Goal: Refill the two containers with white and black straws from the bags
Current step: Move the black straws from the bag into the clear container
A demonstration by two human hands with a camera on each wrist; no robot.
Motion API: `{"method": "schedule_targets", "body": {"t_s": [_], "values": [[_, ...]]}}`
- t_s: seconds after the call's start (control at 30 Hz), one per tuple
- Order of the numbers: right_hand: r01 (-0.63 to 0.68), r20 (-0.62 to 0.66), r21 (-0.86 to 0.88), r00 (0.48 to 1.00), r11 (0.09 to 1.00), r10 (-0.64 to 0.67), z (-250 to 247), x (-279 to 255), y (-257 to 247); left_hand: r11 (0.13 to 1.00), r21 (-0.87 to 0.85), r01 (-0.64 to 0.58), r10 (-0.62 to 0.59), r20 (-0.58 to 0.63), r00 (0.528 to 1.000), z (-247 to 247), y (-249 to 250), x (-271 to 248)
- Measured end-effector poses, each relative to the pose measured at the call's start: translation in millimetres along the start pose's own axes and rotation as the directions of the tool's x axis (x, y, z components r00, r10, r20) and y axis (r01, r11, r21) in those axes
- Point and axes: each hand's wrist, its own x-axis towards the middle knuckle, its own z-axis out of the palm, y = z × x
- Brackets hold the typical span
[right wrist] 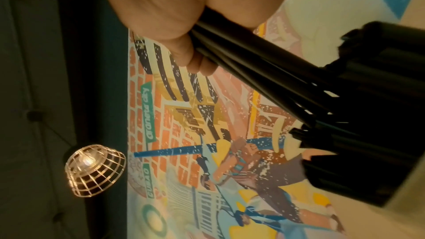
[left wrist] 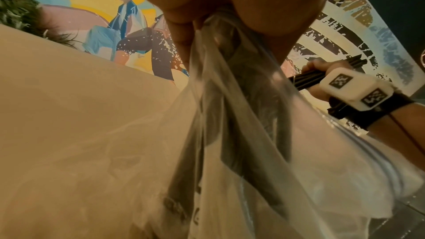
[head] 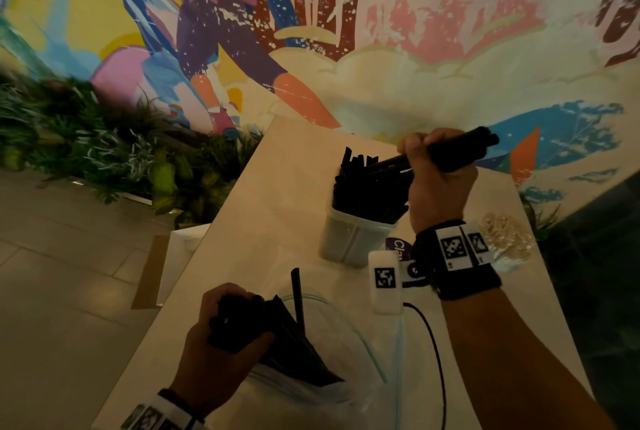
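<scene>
On the pale table [head: 263, 221] stands a translucent container [head: 349, 239] packed with black straws [head: 367, 187]. My right hand [head: 433, 170] grips a bundle of black straws [head: 460, 149] just above it, the bundle's lower ends among the straws in the container. The right wrist view shows the bundle [right wrist: 241, 57] in my fist and the full container [right wrist: 368, 143]. Near the front edge my left hand [head: 221, 322] grips a clear zip bag [head: 346, 343] around more black straws [head: 294, 346]. One straw [head: 297, 291] sticks up from it. The bag [left wrist: 230, 115] hangs from my left hand [left wrist: 184, 24].
A crinkled clear bag with pale contents [head: 505, 239] lies at the table's right edge. A purple label [head: 398, 246] lies beside the container. Plants [head: 104, 152] line the floor on the left, and a painted wall [head: 381, 48] rises behind the table.
</scene>
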Motion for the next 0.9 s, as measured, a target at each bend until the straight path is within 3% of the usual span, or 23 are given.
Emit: {"method": "schedule_targets", "body": {"t_s": [0.13, 0.3, 0.47, 0.53, 0.67, 0.8, 0.9], "values": [[0.052, 0.015, 0.041, 0.999, 0.998, -0.052, -3.5, 8.6, -8.1, 0.998, 0.049, -0.037, 0.037, -0.012, 0.999, 2.8, 0.2, 1.1], [-0.015, 0.013, -0.101, 1.0, 0.995, 0.017, -1.3, -3.3, 7.2, 0.999, 0.036, -0.028, 0.027, 0.002, 1.0, 2.9, -2.2, 2.6], [0.046, 0.036, -0.026, 0.998, 0.999, -0.045, -4.9, 3.4, -11.6, 0.997, 0.062, -0.04, 0.039, 0.015, 0.999, 4.2, 0.4, 2.1], [-0.008, 0.044, -0.038, 0.999, 0.999, 0.01, -2.8, -0.4, -11.4, 0.998, 0.055, -0.043, 0.042, 0.019, 0.999, 3.3, 0.2, 2.4], [-0.172, 0.034, -0.226, 0.982, 0.959, 0.185, -4.9, -13.1, 17.0, 0.998, 0.056, -0.032, 0.03, 0.026, 0.999, 3.7, 1.2, 2.9], [-0.089, 0.045, -0.55, 0.99, 0.83, 0.136, -8.6, -14.0, 33.4, 1.0, 0.009, 0.007, -0.007, 0.012, 1.0, 0.3, 0.4, 0.1], [0.01, 0.111, -0.683, 0.99, 0.731, 0.09, -14.3, -12.4, 46.3, 1.0, 0.006, 0.01, -0.01, 0.019, 1.0, -0.8, -2.3, 0.4]]}}
